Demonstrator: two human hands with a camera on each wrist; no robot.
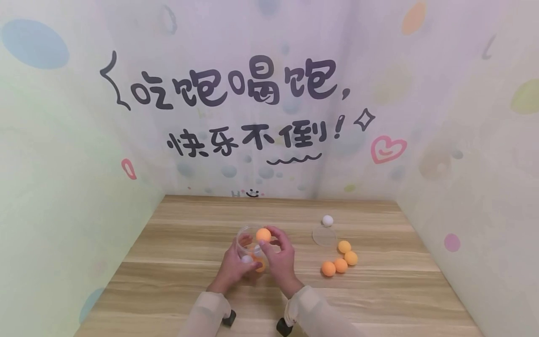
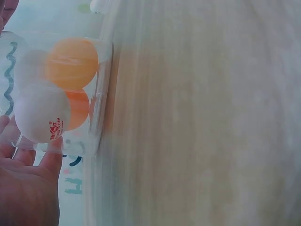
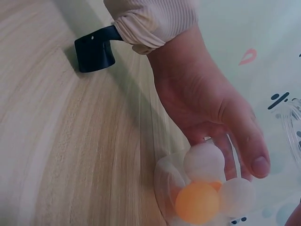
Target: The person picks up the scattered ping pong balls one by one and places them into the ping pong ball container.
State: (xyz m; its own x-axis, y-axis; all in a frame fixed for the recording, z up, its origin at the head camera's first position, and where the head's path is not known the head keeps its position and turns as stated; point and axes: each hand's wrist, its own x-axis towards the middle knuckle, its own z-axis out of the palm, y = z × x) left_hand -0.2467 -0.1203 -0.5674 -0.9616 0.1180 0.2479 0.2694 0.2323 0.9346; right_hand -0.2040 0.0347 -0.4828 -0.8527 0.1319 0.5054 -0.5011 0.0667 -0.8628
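A clear round plastic jar (image 1: 241, 239) stands over the table in the head view, and my left hand (image 1: 233, 266) grips its side. White and orange table tennis balls lie in the jar, among them a white ball (image 2: 42, 112) with red print and an orange ball (image 2: 73, 63). My right hand (image 1: 281, 261) pinches another orange table tennis ball (image 1: 263, 235) between thumb and fingers at the jar's mouth. In the right wrist view, the left hand (image 3: 207, 106) curls round the jar behind the balls. Only a sliver of the right hand (image 3: 295, 217) shows there.
Right of the hands, a flat clear disc (image 1: 324, 236) lies on the wooden table (image 1: 189, 220), with a white ball (image 1: 327, 220) just behind it. Several orange balls (image 1: 340, 266) form a curved row nearby. Printed walls (image 1: 252, 28) enclose the table's back and sides.
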